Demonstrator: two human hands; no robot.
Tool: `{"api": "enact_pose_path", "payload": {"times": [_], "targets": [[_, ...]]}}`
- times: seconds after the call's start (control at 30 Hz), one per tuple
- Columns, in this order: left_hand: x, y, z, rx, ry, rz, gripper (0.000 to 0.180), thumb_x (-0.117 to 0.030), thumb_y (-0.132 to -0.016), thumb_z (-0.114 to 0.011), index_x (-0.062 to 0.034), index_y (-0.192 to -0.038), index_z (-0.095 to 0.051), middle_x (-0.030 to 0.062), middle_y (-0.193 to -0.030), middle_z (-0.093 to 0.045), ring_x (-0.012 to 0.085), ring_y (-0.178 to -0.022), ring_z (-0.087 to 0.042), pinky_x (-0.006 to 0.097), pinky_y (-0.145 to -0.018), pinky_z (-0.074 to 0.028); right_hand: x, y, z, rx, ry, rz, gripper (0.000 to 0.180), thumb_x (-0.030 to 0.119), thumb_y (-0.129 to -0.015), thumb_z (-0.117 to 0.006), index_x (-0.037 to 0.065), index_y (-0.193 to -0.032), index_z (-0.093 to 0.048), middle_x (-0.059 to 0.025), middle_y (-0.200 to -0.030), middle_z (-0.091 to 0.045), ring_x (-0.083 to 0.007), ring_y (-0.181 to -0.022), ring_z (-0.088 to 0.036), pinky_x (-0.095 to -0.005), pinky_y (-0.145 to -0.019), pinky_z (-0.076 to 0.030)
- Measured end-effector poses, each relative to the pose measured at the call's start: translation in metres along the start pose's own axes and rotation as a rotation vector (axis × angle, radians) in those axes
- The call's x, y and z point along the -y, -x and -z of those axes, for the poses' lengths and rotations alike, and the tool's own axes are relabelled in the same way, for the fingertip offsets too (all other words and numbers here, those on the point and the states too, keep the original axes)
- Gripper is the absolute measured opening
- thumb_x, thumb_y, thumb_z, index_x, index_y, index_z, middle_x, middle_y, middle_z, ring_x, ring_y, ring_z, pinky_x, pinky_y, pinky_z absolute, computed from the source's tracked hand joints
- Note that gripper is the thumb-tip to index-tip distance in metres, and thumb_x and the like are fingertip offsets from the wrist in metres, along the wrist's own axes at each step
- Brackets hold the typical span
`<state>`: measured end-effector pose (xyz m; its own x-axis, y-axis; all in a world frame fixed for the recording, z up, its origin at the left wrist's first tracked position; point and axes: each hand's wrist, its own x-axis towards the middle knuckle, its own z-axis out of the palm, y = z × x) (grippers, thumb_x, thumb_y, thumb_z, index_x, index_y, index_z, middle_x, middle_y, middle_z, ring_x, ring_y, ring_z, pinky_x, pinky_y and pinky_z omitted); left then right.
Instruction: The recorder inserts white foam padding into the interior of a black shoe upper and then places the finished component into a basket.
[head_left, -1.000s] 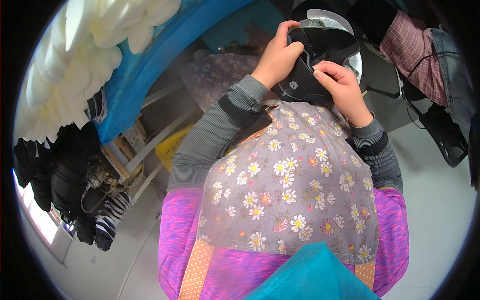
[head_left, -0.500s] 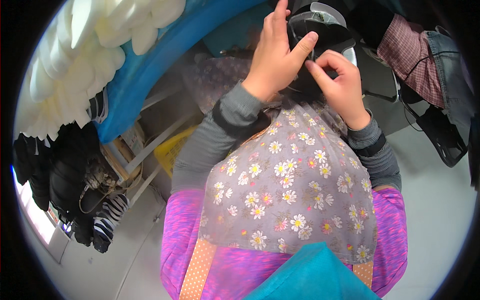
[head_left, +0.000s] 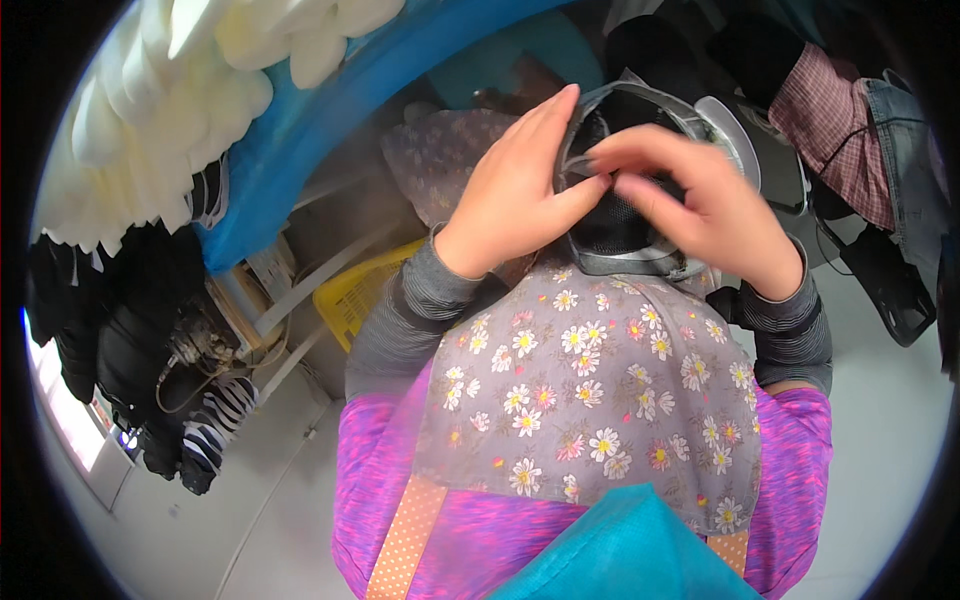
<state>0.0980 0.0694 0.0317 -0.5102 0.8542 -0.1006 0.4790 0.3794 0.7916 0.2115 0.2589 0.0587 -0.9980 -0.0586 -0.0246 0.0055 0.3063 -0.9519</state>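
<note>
The fabric piece (head_left: 615,232) is hollow, with black mesh inside and a grey rim. It sits between both hands: the left hand (head_left: 522,195) holds its left edge, while the blurred right hand (head_left: 712,195) curls over it, grip unclear.

I find passage over the pale floor (head_left: 870,470) at four o'clock; blue sheeting (head_left: 350,90) blocks eleven, a plaid garment (head_left: 835,130) two.

Black mesh-lined piece (head_left: 612,228) now lower in upper ctr of frame, turned so grey rim (head_left: 622,266) shows along bottom. L hand (head_left: 515,195) also lower, fingers straight vs. bent 1 s ago. R hand (head_left: 705,200) lower, blurred, fingers now over opening.
</note>
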Motion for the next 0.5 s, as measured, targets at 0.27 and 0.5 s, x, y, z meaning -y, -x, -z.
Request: {"api": "enact_pose_path", "payload": {"times": [0.27, 0.5], "targets": [[-0.004, 0.009, -0.01, -0.127, -0.069, -0.049, 0.069, -0.012, -0.078, -0.052, 0.0011, -0.144, -0.038, 0.0264, -0.137, -0.049, 0.0402, -0.127, -0.048, 0.042, -0.107, -0.038, -0.026, -0.014, -0.007, -0.187, 0.739, 0.406, 0.021, 0.008, -0.07, -0.07, 0.007, -0.091, -0.064, -0.0027, -0.105, -0.061, -0.0241, -0.102, -0.057, -0.0376, -0.086, -0.048], [-0.002, 0.011, -0.006, -0.042, -0.071, -0.093, 0.07, -0.008, -0.075, -0.05, -0.0004, -0.144, -0.039, 0.023, -0.137, -0.051, 0.0384, -0.125, -0.051, 0.041, -0.106, -0.04, -0.018, -0.002, -0.027, -0.02, 0.79, 0.473, 0.009, 0.013, -0.074, -0.06, 0.008, -0.078, -0.053, -0.0048, -0.083, -0.057, -0.021, -0.085, -0.06, -0.0344, -0.085, -0.05]]}}
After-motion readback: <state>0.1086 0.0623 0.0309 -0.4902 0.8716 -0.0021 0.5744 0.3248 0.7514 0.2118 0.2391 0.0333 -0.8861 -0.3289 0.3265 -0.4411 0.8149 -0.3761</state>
